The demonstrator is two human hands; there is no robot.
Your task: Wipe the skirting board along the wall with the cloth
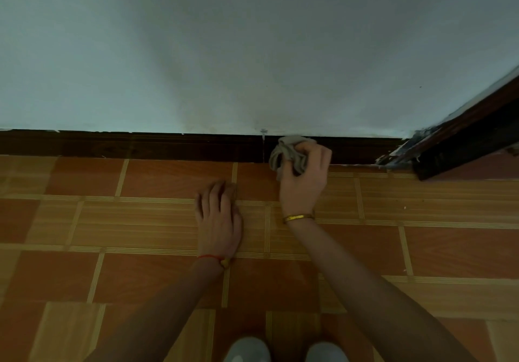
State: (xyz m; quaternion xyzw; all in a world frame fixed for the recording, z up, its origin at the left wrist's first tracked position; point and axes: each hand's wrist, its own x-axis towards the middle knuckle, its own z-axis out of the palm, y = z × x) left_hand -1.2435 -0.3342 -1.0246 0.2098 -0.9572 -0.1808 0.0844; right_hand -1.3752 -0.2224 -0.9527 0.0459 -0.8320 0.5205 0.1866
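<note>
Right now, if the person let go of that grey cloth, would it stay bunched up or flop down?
Probably flop. The cloth is crumpled in soft folds in the right hand, so it looks limp, not stiff. It likely weighs little, since a loose grip holds it against the skirting board. It should not roll.

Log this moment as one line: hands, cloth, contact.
right hand grips cloth | cloth against skirting board, beside its joint | left hand flat on floor
</note>
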